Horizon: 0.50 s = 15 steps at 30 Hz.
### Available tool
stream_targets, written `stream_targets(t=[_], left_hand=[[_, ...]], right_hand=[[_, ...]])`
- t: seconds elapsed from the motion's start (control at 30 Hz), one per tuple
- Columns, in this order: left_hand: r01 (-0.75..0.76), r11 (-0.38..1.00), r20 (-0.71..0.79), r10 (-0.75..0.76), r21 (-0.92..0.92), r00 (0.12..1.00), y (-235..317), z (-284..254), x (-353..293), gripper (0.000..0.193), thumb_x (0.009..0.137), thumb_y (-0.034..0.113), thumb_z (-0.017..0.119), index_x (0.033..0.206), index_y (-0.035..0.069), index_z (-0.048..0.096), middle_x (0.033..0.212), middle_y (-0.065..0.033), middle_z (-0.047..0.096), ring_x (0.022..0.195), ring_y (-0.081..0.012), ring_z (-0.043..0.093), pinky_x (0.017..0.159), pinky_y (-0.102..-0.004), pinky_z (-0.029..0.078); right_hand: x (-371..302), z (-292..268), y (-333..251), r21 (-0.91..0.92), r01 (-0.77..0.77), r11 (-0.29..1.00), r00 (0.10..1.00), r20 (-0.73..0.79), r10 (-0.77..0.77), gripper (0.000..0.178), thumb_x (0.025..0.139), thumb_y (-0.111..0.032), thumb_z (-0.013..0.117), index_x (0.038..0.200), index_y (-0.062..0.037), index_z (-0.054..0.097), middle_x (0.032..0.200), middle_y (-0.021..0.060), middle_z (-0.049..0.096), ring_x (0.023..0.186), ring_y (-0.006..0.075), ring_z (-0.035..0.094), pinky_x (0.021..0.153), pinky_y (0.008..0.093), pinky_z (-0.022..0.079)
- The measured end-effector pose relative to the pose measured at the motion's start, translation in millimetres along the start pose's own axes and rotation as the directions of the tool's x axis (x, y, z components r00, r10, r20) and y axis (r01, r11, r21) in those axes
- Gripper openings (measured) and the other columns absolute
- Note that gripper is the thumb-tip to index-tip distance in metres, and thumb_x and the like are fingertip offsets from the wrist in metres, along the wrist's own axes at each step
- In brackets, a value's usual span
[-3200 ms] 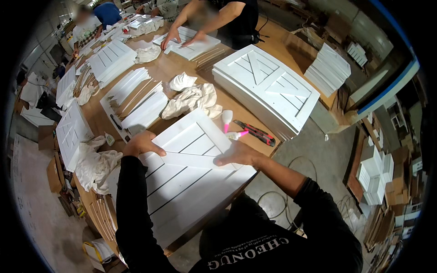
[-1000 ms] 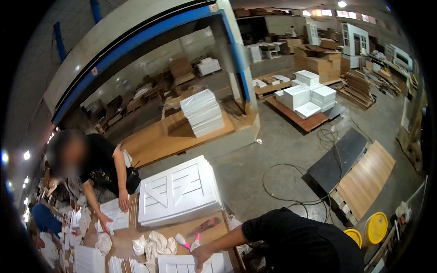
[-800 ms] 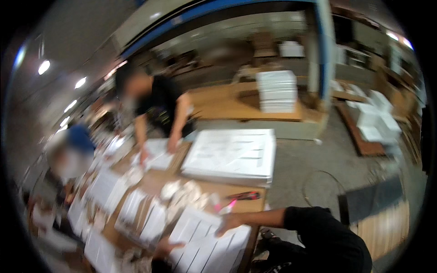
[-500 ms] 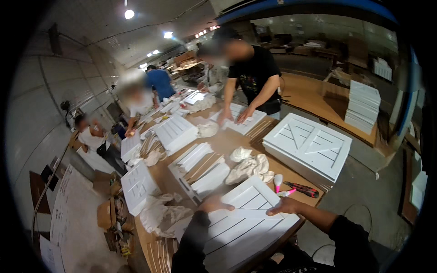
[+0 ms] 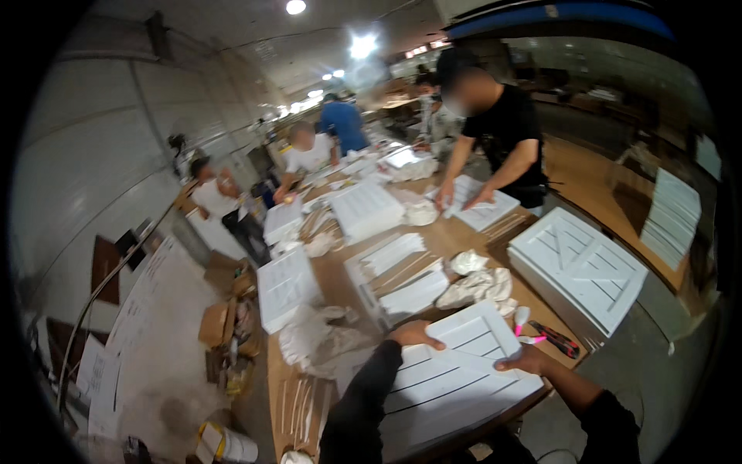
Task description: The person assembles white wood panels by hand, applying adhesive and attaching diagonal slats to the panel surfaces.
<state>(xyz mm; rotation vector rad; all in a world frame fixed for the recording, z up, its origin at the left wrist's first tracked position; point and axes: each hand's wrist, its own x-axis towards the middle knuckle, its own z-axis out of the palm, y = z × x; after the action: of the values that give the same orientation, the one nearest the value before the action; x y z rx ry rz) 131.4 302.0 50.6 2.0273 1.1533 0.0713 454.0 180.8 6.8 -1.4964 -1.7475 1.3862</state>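
Note:
A white grooved wooden panel (image 5: 448, 379) with a diagonal strip lies at the near end of the table, below me. My left hand (image 5: 416, 334) grips its left edge, thumb on the face. On the opposite edge my right hand (image 5: 528, 360) holds it, thumb lying on the panel and the other fingers partly hidden. Just beyond the right hand are small white bottles with pink tips (image 5: 522, 315) and a red and black utility knife (image 5: 555, 340). A crumpled cream cloth (image 5: 483, 288) sits past the panel's far edge.
A stack of white panels (image 5: 580, 267) stands at the right table edge. White and brown strips fill an open panel frame (image 5: 402, 274) mid-table. Another cloth (image 5: 313, 340) lies on the left. Across the table a person in black (image 5: 506, 131) presses on another panel; other people work farther back.
My view has turned left, so the scene sits farther right in the picture. Both hands stay on the panel's edges, with little visible change in their hold.

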Motion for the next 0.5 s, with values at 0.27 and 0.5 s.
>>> stream_targets(t=[0.27,0.5], left_hand=[[0.076,0.979,0.044,-0.068,-0.19,0.997,-10,5,6,0.065,0.057,0.043,0.081,0.104,0.003,0.064,0.101,-0.0135,0.065,0.097,-0.0254,0.059,0.084,-0.0319,0.043],[0.073,0.973,0.035,-0.067,-0.219,0.997,-8,6,2,0.065,0.056,0.044,0.081,0.104,0.003,0.065,0.101,-0.0145,0.066,0.097,-0.0265,0.06,0.084,-0.0323,0.043]], right_hand=[[-3,-2,-7,0.161,-0.008,0.987,0.997,0.076,-0.004,0.072,0.066,-0.036,0.083,0.12,0.0021,0.054,0.109,0.0109,0.062,0.098,0.02,0.057,0.088,0.0317,0.044],[-13,-2,-29,0.201,0.013,0.98,0.998,0.057,-0.025,0.075,0.065,-0.037,0.083,0.121,0.0029,0.053,0.109,0.012,0.062,0.099,0.0208,0.058,0.089,0.0319,0.044]])
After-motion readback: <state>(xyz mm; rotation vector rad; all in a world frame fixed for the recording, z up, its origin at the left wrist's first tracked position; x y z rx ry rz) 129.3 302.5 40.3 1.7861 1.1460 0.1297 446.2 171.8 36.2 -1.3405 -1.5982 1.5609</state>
